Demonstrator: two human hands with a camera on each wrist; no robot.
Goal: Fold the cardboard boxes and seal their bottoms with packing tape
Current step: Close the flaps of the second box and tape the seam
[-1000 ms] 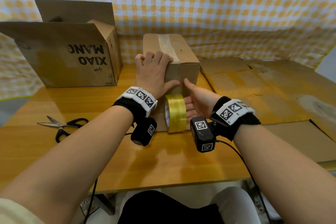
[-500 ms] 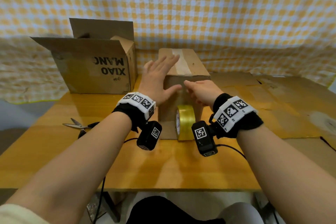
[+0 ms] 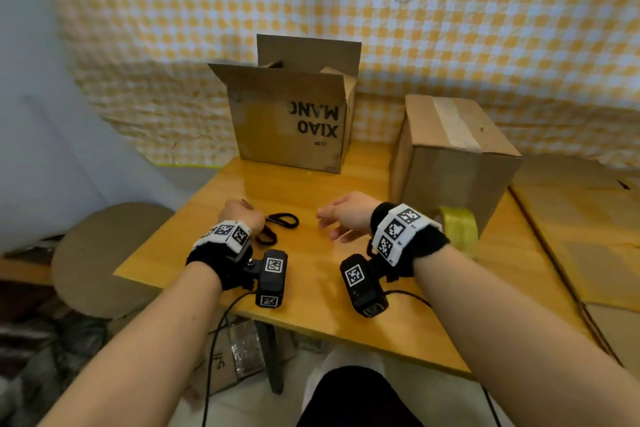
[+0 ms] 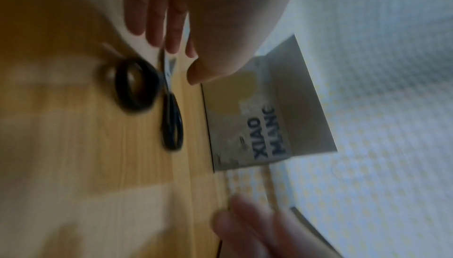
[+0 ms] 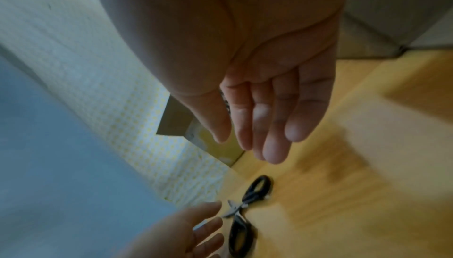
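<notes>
Both hands hang empty over the wooden tabletop (image 3: 311,288), fingers loosely spread and holding nothing: the left hand (image 3: 239,215) is just above the blades of the black-handled scissors (image 3: 280,222), whether it touches them I cannot tell, and the right hand (image 3: 343,217) is a little to their right, palm turned inward, fingers relaxed and nearly straight in the right wrist view. Farthest back stands the open cardboard box (image 3: 294,128), printed XIAO MANG upside down, flaps up, against the yellow checked cloth (image 3: 485,28), well beyond the left hand. To the right of the right hand sits the sealed cardboard box (image 3: 450,163), a strip of tape running across its upper face. Leaning at that box's near corner, beside the right wrist, is the yellowish roll of packing tape (image 3: 459,229).
</notes>
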